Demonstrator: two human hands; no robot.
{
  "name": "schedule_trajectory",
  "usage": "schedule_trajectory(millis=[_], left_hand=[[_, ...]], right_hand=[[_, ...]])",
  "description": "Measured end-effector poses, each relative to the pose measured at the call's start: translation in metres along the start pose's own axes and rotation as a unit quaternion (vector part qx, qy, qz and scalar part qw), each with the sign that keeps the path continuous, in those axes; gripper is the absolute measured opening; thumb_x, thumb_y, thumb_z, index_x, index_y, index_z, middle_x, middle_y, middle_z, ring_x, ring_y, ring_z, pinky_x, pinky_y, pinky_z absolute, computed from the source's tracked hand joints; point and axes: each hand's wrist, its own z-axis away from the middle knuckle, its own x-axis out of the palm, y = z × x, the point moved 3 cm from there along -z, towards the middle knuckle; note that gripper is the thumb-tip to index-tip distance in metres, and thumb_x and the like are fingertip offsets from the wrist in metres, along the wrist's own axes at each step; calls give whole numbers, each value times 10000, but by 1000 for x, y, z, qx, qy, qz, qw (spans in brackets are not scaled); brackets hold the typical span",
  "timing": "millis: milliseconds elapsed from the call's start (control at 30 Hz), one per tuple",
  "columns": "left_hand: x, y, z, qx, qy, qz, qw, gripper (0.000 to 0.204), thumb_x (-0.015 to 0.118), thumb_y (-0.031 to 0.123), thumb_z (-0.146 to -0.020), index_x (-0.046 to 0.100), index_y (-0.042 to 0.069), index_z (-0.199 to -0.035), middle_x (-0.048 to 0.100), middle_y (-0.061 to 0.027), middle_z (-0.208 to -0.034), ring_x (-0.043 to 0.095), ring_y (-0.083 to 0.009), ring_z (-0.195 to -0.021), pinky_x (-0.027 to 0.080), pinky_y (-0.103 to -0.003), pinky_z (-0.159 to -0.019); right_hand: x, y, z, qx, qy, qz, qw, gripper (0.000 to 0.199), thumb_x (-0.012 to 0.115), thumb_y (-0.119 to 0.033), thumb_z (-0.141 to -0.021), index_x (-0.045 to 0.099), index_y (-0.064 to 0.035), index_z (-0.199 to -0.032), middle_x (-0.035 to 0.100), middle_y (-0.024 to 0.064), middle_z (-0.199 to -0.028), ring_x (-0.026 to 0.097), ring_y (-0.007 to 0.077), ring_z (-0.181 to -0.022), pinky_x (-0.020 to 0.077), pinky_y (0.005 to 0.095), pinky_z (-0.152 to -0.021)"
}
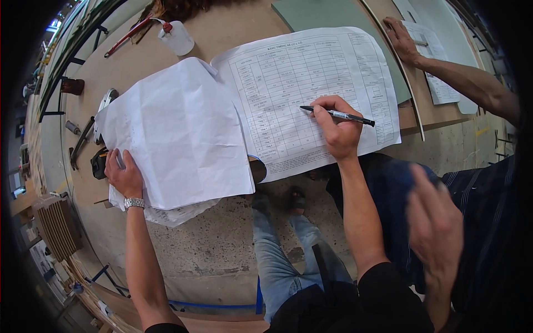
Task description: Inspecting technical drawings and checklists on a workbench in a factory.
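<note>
My right hand [338, 127] pinches a black and white pen [351, 116], its tip over a large printed table sheet [311, 72] with rows and columns. Folded back to the left of that sheet is a blank white page [183, 139], creased, with more sheets showing under its lower edge. My left hand [124, 173], a metal watch [134, 203] on its wrist, rests on the left edge of these pages with fingers stretched out. Close beside it lies a black tape measure [100, 164], partly covered by the paper.
A co-worker stands at my right, one hand [404, 44] on the bench near other papers [438, 83], the other hand [436, 222] blurred beside my arm. A white bottle [176, 39], a red tool [129, 36], a brown cup [72, 85] and a green board [333, 15] are on the bench.
</note>
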Motion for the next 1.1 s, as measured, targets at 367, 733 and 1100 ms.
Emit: schedule_trajectory(millis=[367,733,1100], left_hand=[[0,1,1,13,10,-7,1000,362,657,276,-933,678,23,-1190,646,-156,-1294,560,-345,-1210,408,-424,-1057],[0,-1,1,15,17,-9,1000,366,660,284,-932,679,24,-1189,650,-153,-1289,561,-343,-1209,408,-425,-1059],[-1,1,0,8,11,-5,1000,365,663,272,-922,683,20,-1187,648,-148,-1293,562,-335,-1210,410,-417,-1059]], right_hand=[[10,-41,16,168,-19,-104,980,74,632,-65,-919,650,-14,-969,646,61,-801,576,94,-702,490,261,-627],[-12,-21,10,114,-59,23,991,116,620,-48,-927,643,-27,-1038,638,12,-783,565,74,-710,471,207,-665],[-3,0,3,4,22,-16,1000,96,608,-12,-895,680,34,-940,693,83,-865,638,127,-776,513,246,-739]])
